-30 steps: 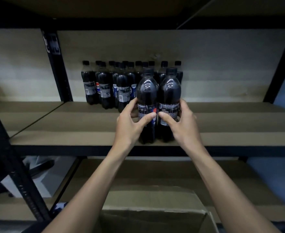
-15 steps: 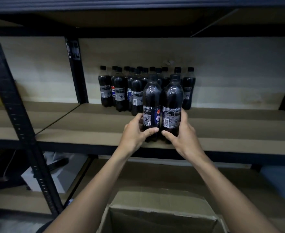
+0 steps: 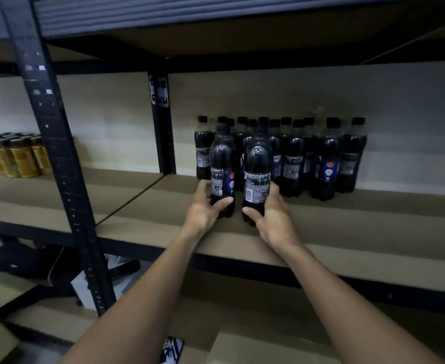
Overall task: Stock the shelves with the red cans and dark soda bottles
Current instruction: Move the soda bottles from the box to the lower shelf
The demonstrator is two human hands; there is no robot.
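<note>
Mid-frame at the shelf point(image 3: 347, 232), my left hand point(image 3: 203, 208) curls round the left bottle point(image 3: 222, 164) low and my right hand point(image 3: 273, 219) round the right bottle point(image 3: 258, 164); full, stiff, slick plastic I judge heavy, best gripped below the label

No word or no. fully legible; all print blurred. On front-left bottle point(image 3: 222, 166), centre of frame: white fine-print panel on label, round red/white/blue emblem at its rt edge, brand word unreadable. On front-right bottle point(image 3: 257, 177): white panel w/ barcode lines, txt too small. On back-row bottle point(image 3: 327, 164), rt of centre: similar round emblem on blue label. The post sticker point(image 3: 159, 91), upper centre-left: black/white marks, illegible. The yellow bottles point(image 3: 19, 156), far left: gold labels, unreadable. The blue-white item point(image 3: 172, 349), bottom edge: white lettering, unreadable.
</note>
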